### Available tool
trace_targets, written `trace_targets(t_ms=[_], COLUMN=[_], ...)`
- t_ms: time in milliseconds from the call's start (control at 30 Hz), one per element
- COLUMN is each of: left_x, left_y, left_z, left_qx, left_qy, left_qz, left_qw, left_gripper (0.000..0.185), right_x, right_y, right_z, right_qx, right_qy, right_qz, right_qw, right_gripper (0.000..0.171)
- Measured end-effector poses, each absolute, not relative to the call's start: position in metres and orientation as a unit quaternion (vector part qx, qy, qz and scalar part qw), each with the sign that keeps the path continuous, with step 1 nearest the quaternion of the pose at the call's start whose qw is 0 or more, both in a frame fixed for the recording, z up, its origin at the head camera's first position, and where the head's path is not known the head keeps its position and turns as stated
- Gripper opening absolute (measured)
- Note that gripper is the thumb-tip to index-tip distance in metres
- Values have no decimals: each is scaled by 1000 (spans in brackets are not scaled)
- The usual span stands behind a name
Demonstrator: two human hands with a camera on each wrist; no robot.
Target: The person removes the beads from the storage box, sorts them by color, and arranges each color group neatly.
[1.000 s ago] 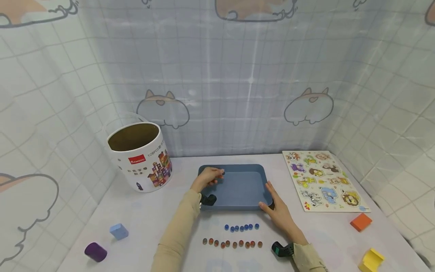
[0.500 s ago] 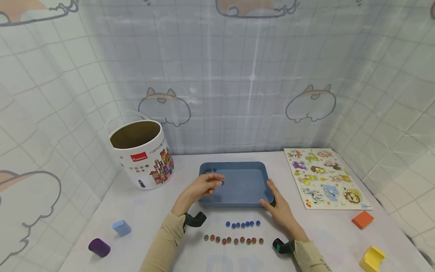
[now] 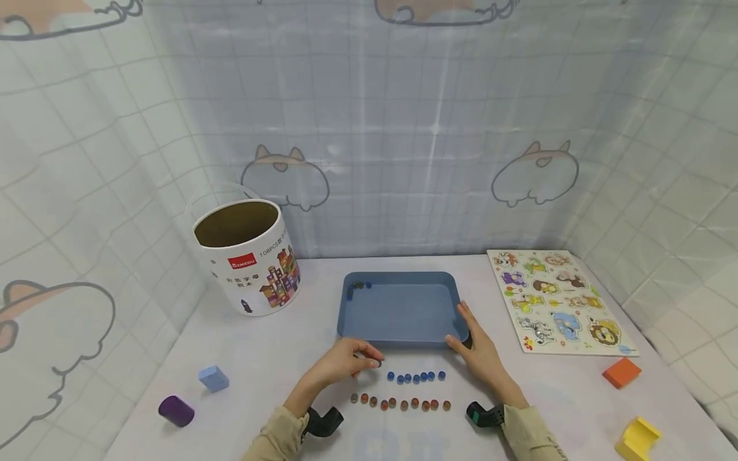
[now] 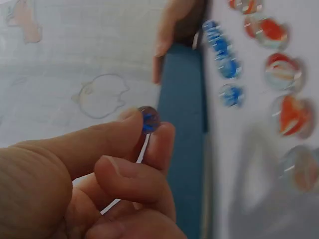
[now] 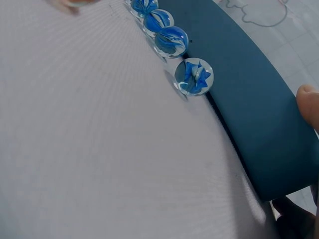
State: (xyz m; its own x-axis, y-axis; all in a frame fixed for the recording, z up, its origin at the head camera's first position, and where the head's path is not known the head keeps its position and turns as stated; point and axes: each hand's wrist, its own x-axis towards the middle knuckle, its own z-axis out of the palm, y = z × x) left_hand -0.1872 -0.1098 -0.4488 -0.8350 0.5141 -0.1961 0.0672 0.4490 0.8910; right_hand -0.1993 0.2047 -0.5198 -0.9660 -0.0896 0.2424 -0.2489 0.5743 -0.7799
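Observation:
My left hand (image 3: 341,363) pinches a small glass marble (image 4: 149,119) with blue inside, between thumb and finger, just in front of the tray's front left side. The blue-grey tray (image 3: 403,314) lies flat, with several dark and blue marbles (image 3: 350,294) in its back left corner. At the front right corner, my right hand (image 3: 485,362) holds the tray, its thumb at the front rim and its fingers along the right side. A row of blue marbles (image 3: 416,379) lies before the tray. Nearer to me runs a row of orange-red marbles (image 3: 404,405).
A white bucket (image 3: 254,275) with printed blocks stands back left. A light blue block (image 3: 214,379) and a purple cylinder (image 3: 176,411) lie front left. On the right are an animal puzzle board (image 3: 562,304), an orange block (image 3: 622,372) and a yellow notched block (image 3: 638,439).
My left hand has moved from over the tray's back left, marble in its fingers, out past the front rim towards the blue row. The right hand keeps its hold on the tray.

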Motion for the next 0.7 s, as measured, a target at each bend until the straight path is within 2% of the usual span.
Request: trace_targets(t_ms=[133, 267, 700], left_x=[-185, -184, -181], left_y=[-104, -100, -94], left_z=[-460, -469, -468], left_qx=[175, 177, 162], left_qy=[828, 837, 855], left_qz=[478, 468, 449], left_qw=[236, 222, 203], left_gripper=[14, 12, 11], right_x=[-200, -199, -198], right_y=[205, 205, 207], right_z=[-521, -521, -518], right_qx=[95, 96, 101], right_qy=[-885, -885, -894], right_qz=[448, 447, 426], right_qw=[88, 87, 96], right_gripper=[79, 79, 77])
